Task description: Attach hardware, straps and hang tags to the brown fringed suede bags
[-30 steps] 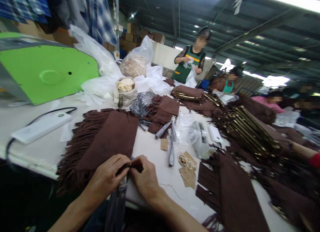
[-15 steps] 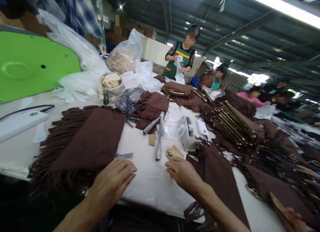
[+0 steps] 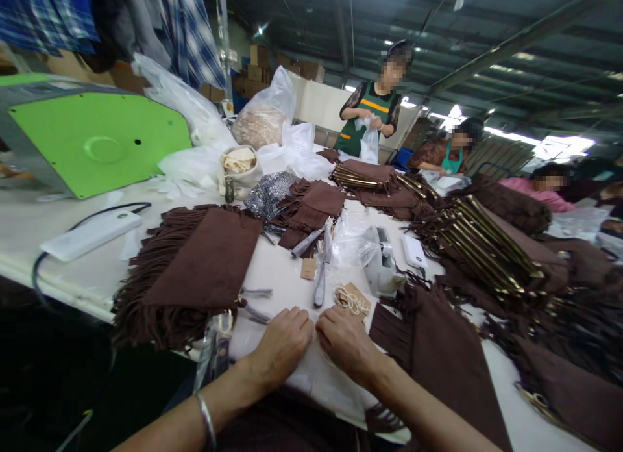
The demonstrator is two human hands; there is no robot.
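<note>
Paper hang tags with looped string point(image 3: 351, 301), lying on the white tabletop point(image 3: 287, 270) just past the knuckles at 12 o'clock, nearest to both hands. Left hand point(image 3: 282, 345) and right hand point(image 3: 346, 343) side by side at the near table edge, knuckles up, fingers curled downward and pressed together onto the tabletop; whether anything sits pinched under the fingertips cannot be told. Metal bangle point(image 3: 207, 423) on the left wrist. At 9 o'clock from the left hand, a strap with a metal clasp point(image 3: 217, 338) hanging over the table edge, next to a brown fringed suede bag point(image 3: 195, 270). At 3 o'clock from the right hand, another brown fringed piece point(image 3: 438, 354). Farther along at 12 o'clock, a single tag point(image 3: 308, 268), grey scissors point(image 3: 322, 270), a tagging gun point(image 3: 382, 267) under clear plastic. Farther at 10 o'clock, a white power bank point(image 3: 90, 234) with black cable, then a green machine cover point(image 3: 97, 143). At 2 o'clock, a stack of bags with gold frames point(image 3: 487, 251). Farthest, at 12 to 1 o'clock, a person in a green apron point(image 3: 372, 124) handling white plastic, others seated beyond.
</note>
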